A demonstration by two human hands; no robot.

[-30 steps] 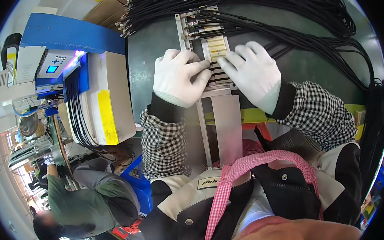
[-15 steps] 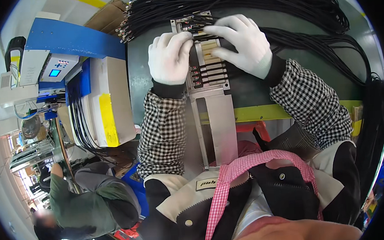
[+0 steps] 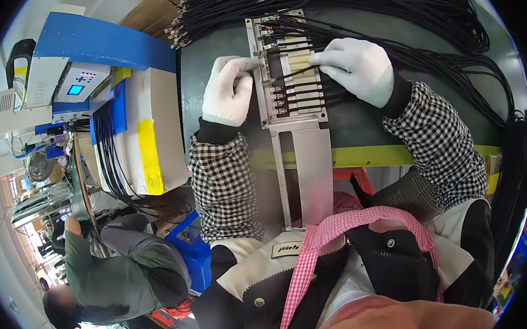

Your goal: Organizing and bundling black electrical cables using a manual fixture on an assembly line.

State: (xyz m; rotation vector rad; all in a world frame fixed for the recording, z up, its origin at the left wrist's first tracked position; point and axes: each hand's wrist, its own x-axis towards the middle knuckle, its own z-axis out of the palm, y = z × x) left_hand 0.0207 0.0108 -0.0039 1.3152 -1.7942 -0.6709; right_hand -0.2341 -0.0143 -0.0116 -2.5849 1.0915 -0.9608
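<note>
In front of me, a metal fixture holds several black cables side by side, with small metal connectors along its left side. My right hand, in a white glove, pinches a black cable that lies slantwise over the tan strips in the middle of the fixture. My left hand, also gloved, has its fingers closed at the fixture's left rail; what they hold, if anything, is too small to make out. Lower cables sit in their slots below the right hand.
Thick bundles of black cables lie across the far side of the green table. To the left stands a blue and white machine with a small lit screen. A person in a dark green top sits at lower left.
The fixture appears farther right in view. My right hand has moved right and down and now grips a cable at the middle slots; my left hand has moved slightly down along the rail.
</note>
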